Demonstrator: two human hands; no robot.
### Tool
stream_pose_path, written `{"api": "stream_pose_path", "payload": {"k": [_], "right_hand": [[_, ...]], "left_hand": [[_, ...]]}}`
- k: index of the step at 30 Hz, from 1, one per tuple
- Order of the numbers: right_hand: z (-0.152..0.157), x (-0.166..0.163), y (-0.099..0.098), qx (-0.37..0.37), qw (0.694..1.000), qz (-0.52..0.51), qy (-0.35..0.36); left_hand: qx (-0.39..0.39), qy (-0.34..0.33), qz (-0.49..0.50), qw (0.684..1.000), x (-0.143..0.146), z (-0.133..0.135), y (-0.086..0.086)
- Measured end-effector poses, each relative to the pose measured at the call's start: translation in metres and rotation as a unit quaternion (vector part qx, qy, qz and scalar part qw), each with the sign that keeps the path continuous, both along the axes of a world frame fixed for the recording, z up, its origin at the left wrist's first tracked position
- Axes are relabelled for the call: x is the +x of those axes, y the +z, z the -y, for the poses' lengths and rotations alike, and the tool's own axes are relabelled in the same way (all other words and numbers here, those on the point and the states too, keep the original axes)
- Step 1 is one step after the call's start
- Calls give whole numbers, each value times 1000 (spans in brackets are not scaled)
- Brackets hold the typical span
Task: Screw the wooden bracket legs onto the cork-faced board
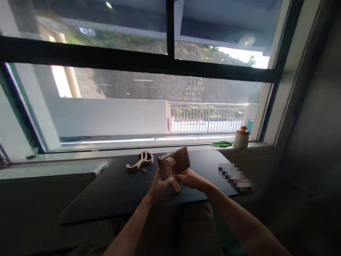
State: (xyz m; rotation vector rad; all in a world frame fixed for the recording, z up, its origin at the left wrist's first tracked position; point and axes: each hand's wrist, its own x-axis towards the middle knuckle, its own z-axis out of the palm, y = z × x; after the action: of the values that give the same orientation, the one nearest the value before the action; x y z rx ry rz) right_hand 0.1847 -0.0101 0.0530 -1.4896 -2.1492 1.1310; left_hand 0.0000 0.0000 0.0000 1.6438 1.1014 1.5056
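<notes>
Forearms (138,220) entered from the bottom edge, both bare, meeting at mid-frame. Left hand (160,186) was wrapped around the lower end of a pale wooden piece (167,168), fingers curled shut on it. Right hand (190,179) came in from the other side, fingertips pressed together in a pinch against the piece's lower stub; whether anything small sat between them could not be told. Piece was held upright, lifted clear of the dark tabletop (112,192), roughly over its near-centre. Darker brown slab (179,158) sat directly behind the piece, touching or joined to it; which could not be told.

Left of the hands, on the tabletop: curved wooden part (140,161) lying flat, with a few small dark screws (145,170) just beside it. Right of the hands: blurred patch (234,176) near the tabletop's right edge.

Further back, window sill (170,146) carried a green cloth (221,144) and, just beside it, a white jar (241,139) with an orange top. Slatted grille (53,169) ran along the far left. Window (106,113) behind showed a white wall and a metal railing (206,119) outside.
</notes>
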Motion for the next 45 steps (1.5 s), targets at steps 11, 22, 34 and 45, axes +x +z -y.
{"api": "stream_pose_path", "payload": {"k": [11, 22, 34, 45], "right_hand": [[26, -4, 2, 180, 979, 79, -50], [55, -16, 21, 402, 881, 248, -24], [56, -23, 22, 428, 859, 279, -18], [52, -21, 21, 335, 915, 208, -88]], "left_hand": [[-12, -2, 15, 1000, 1, -3, -2], [-4, -22, 18, 1000, -1, -5, -4], [-6, -21, 25, 999, 1, -4, -2], [-11, -7, 20, 1000, 0, -5, -4]]}}
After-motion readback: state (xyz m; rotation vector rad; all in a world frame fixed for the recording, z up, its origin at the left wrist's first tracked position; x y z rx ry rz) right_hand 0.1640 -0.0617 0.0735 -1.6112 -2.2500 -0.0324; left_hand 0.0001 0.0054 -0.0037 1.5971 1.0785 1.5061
